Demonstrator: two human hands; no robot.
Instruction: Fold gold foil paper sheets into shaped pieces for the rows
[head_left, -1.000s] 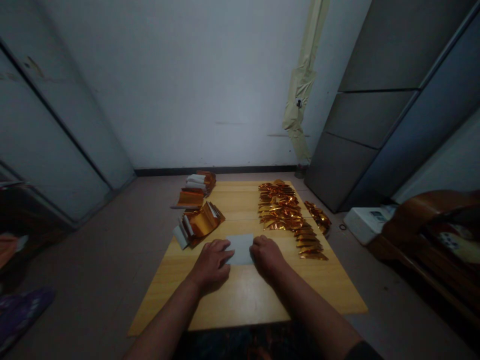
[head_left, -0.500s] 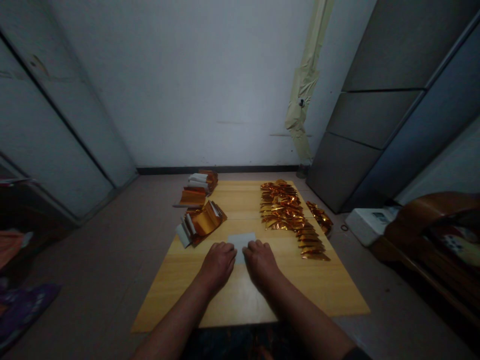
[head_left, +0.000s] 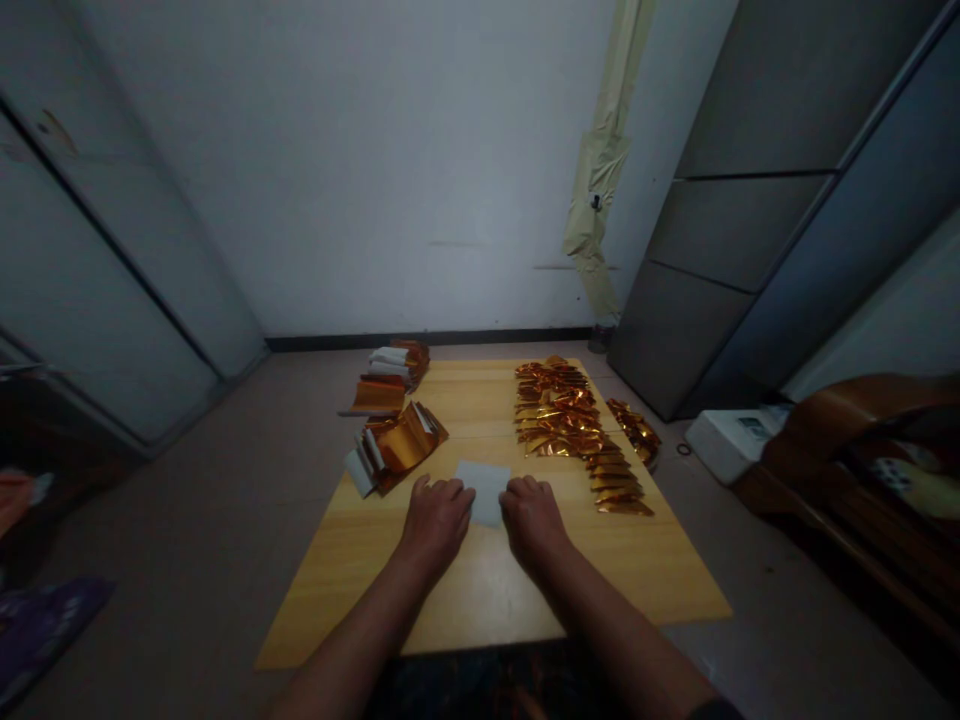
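A pale sheet of paper (head_left: 486, 490) lies on the wooden table (head_left: 495, 590) in front of me. My left hand (head_left: 437, 520) has its fingers curled in and closed on the sheet's left edge. At the right edge, my right hand (head_left: 534, 518) pinches the paper in the same way. The fingertips are partly hidden under both hands. To the left of my left hand lies a bundle of gold foil paper (head_left: 405, 442) with pale backing. Beyond my right hand, folded shiny gold foil pieces (head_left: 559, 415) are lined up in overlapping rows.
Another stack of foil sheets (head_left: 379, 395) sits at the table's far left corner, overhanging the edge. More folded foil (head_left: 636, 432) fills a container beside the table's right edge. A white box (head_left: 727, 445) and a carved wooden seat (head_left: 832, 450) stand to the right.
My hands have moved a little apart, and more of the pale sheet shows between them. The whole view has shifted slightly.
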